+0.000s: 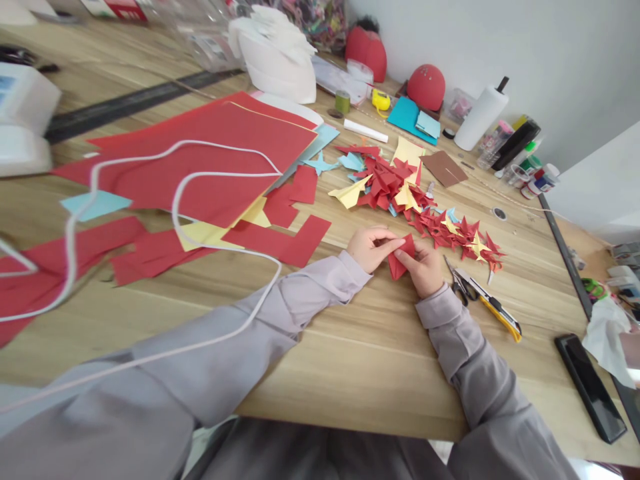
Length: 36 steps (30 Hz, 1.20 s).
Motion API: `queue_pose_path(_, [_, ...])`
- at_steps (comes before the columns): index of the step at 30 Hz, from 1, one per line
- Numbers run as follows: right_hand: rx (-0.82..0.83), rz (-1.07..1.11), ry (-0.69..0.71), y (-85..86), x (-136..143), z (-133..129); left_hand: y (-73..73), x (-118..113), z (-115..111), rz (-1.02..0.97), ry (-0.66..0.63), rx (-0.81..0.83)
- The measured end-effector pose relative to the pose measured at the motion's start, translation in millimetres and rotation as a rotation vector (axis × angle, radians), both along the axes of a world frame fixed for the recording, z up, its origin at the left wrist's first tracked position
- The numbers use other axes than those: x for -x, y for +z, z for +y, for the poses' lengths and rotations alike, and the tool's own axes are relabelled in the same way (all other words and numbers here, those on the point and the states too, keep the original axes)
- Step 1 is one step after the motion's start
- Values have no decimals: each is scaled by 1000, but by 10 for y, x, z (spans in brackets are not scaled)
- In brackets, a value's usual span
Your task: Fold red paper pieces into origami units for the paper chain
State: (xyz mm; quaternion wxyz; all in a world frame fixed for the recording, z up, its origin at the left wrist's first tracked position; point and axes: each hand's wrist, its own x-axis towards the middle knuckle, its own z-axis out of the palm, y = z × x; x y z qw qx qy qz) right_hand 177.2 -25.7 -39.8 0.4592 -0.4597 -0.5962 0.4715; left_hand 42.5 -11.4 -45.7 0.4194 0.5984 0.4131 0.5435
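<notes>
Between my two hands is a small folded piece of red paper (399, 267), its lower end narrowing toward the table. My left hand (371, 248) pinches its upper left side, thumb on top. From the other side my right hand (426, 265) grips it between thumb and fingers. Just beyond lies a long pile of folded paper pieces (387, 183), mostly red with some yellow and light blue, many of them pointed stars. Black scissors (463, 285) and a yellow box cutter (495, 307) rest to the right of my right hand.
Large red sheets (210, 153) and cut red strips (300, 243) cover the left side. A white cord (175, 200) loops over them and across my left sleeve. A black phone (590, 387) lies at the right. Bottles (515, 147) and a white paper roll (483, 117) stand at the back.
</notes>
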Motion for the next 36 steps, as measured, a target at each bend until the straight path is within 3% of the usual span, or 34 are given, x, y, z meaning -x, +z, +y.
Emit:
queue_pose_path(21, [-90, -198, 22, 7, 2, -7, -1, -8, 1, -62, 15, -47])
queue_pose_path(36, [-80, -251, 47, 4, 6, -16, 8, -13, 5, -156, 38, 92])
